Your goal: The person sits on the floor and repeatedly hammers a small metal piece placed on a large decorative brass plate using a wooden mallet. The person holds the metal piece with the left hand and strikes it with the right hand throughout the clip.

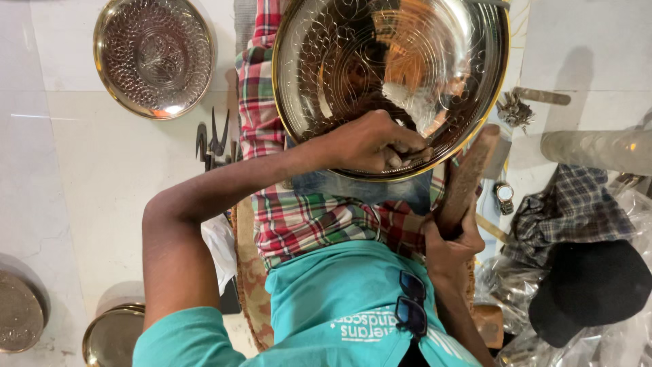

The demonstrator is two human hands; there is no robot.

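Floor, left to right: two brass vessels at bottom left (20, 311) (112, 334), one embossed brass plate (155, 54) top left, one pair of pliers (212, 144). Centre: large engraved brass plate (353, 61) rests on the lap over the checked cloth (299, 217). Left hand (370, 143) grip clenched on a small chisel (411, 158) against the plate's lower rim. Right hand (451, 245) grip closed round one wooden mallet (468, 173), just beside the rim. One wristwatch (503, 194), one black cap (587, 285) at right.
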